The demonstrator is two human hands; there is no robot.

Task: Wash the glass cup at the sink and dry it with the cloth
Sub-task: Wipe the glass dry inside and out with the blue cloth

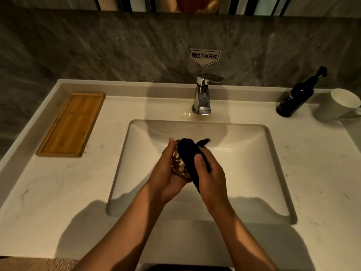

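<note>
Over the middle of the white sink [244, 153], my left hand [166, 173] cups a clear glass cup [178, 165] from the left and below. My right hand [209, 175] presses a dark blue cloth [190, 155] against the cup's right side and over its top. One corner of the cloth sticks out toward the faucet, and another end hangs down between my wrists. Much of the cup is hidden by the cloth and my fingers. The chrome faucet [203, 94] stands behind the basin, with no water seen running.
A wooden tray [72, 124] lies on the countertop at the left. At the back right stand a black pump bottle [298, 94] and a white mug [340, 105]. A small sign [204, 56] is stuck on the stone wall above the faucet.
</note>
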